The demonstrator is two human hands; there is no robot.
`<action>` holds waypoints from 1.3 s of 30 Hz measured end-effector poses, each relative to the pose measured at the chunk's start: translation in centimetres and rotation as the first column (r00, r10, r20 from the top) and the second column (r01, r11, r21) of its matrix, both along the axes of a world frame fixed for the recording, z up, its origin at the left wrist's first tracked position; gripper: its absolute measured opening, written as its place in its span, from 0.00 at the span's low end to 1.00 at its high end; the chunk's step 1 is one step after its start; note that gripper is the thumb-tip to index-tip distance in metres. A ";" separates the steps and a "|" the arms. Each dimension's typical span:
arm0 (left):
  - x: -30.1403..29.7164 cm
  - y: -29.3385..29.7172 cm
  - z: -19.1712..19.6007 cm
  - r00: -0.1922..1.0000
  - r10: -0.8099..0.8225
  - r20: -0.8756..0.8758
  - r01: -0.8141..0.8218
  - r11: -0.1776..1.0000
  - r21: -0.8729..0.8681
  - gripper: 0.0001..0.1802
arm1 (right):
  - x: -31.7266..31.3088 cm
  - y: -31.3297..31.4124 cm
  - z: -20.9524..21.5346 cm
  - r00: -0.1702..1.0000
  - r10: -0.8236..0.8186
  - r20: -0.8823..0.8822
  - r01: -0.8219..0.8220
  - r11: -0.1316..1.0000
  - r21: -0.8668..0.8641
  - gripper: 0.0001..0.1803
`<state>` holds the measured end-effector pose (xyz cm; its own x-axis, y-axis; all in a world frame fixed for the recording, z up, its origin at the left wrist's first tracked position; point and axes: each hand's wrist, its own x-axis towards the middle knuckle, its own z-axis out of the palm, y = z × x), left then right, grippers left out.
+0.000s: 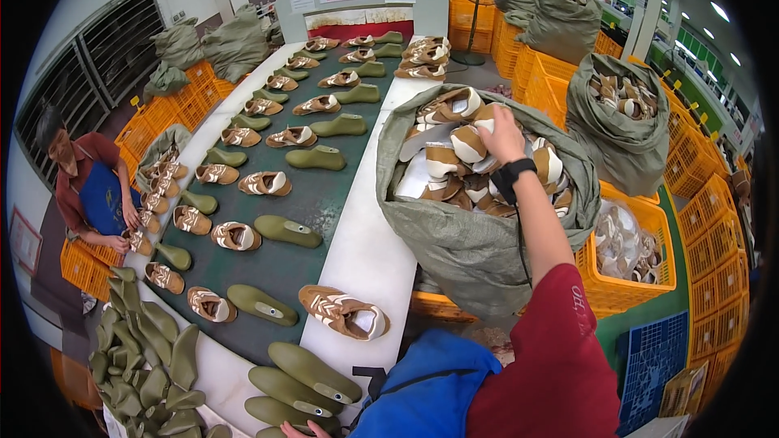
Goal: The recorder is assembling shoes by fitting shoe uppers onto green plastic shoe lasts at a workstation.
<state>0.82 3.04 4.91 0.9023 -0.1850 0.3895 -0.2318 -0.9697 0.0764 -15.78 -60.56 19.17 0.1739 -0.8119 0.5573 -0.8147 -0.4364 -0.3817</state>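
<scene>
My right hand (505, 139) reaches into a large grey-green woven sack (471, 251), its fingers closed on a brown and white shoe upper (468, 144). Many similar uppers fill the sack around it. At the bottom edge of the view, my left hand (305, 430) shows only in part, beside a row of olive-green shoe lasts (292, 383); most of its fingers are cut off. Between my hands, a single brown shoe upper with white stripes (345, 312) rests on the white ledge (361, 235).
A dark green conveyor belt (324, 191) carries uppers paired with lasts. More lasts (150, 357) pile up at lower left. Across the belt a co-worker (93, 178) handles uppers. Orange crates (633, 276) and another full sack (621, 130) stand at right.
</scene>
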 end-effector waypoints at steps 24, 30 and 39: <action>-0.7 0.1 2.6 0.972 0.000 -0.233 -0.010 0.999 -0.038 0.34 | 0.5 22.2 1.0 0.628 0.740 0.241 -0.641 0.668 -0.380 0.37; 0.4 1.9 -2.5 0.990 -0.045 -0.131 0.032 0.994 -0.103 0.33 | 6.9 23.5 -11.1 0.305 -0.561 0.770 -0.942 -0.057 0.331 0.29; 0.3 2.5 -2.8 0.994 -0.039 -0.105 0.031 0.996 -0.079 0.33 | 5.9 22.9 -14.1 0.854 0.261 0.451 -0.504 0.196 0.841 0.31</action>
